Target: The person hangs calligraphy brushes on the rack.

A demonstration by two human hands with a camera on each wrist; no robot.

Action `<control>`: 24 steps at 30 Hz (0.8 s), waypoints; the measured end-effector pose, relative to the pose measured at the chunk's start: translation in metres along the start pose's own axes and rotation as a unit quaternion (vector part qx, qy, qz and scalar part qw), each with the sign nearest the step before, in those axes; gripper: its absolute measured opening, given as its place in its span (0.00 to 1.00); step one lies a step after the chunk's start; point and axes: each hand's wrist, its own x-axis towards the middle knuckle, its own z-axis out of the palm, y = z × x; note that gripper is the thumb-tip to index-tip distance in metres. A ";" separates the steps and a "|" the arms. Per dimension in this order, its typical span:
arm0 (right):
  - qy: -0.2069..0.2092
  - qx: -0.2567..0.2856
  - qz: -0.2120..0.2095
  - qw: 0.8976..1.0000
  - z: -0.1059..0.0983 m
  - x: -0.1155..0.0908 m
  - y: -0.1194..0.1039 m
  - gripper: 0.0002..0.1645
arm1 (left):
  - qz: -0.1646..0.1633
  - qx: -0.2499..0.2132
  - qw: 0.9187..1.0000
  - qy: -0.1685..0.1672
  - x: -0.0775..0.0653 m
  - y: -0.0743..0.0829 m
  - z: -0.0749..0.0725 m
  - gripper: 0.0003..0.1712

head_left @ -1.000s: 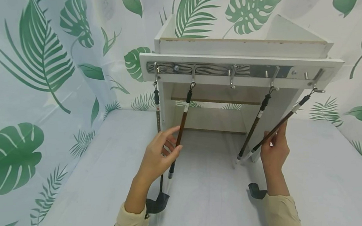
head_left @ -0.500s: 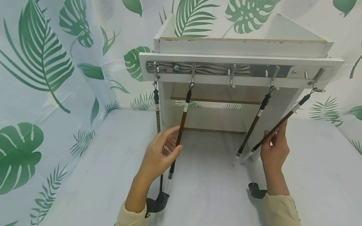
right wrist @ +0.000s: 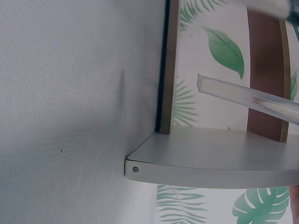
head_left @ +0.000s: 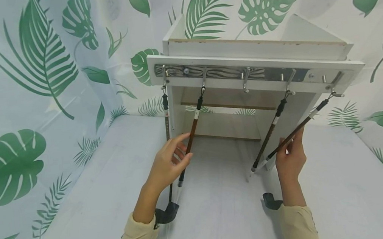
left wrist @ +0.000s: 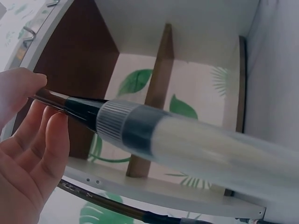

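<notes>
Several writing brushes with dark handles and clear tube caps hang by loops from a metal hook rail (head_left: 221, 73). My left hand (head_left: 166, 167) holds the second brush from the left (head_left: 194, 123) lightly, thumb and fingers about its brown shaft. In the left wrist view, its clear cap (left wrist: 196, 140) covers a pale tip. My right hand (head_left: 291, 160) pinches the rightmost brush (head_left: 303, 124), which slants down to the left. A clear cap (right wrist: 247, 95) enters the right wrist view, where the hand is almost wholly out of frame. The far-left brush (head_left: 167, 123) and another brush (head_left: 269, 135) hang untouched.
The rail is fixed to a white board on an open white shelf unit (head_left: 260, 49). One middle hook (head_left: 246, 86) bears no brush. Pale cloth (head_left: 226, 207) covers the table, and a leaf-print curtain (head_left: 107, 13) hangs behind. Black curved pieces (head_left: 167, 214) show at both wrists.
Both hands stay in place on their brushes. The untouched brush near the right one sways very slightly at its lower end.
</notes>
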 end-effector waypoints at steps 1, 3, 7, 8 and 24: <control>-0.001 -0.001 0.001 1.000 0.000 0.000 0.000 0.37 | -0.002 0.002 1.000 -0.001 0.000 0.000 0.000 0.29; -0.003 -0.002 0.004 1.000 0.000 0.000 0.000 0.37 | -0.008 0.004 1.000 -0.006 0.000 -0.002 0.001 0.29; -0.009 -0.005 0.009 1.000 0.000 0.000 0.000 0.37 | -0.023 0.005 1.000 -0.015 0.000 -0.002 0.001 0.28; -0.009 -0.005 0.009 1.000 0.000 0.000 0.000 0.38 | -0.026 0.004 0.999 -0.019 0.000 -0.002 0.001 0.28; -0.001 0.005 0.004 1.000 0.003 0.001 0.004 0.36 | -0.043 0.017 0.997 -0.053 0.000 -0.010 0.004 0.26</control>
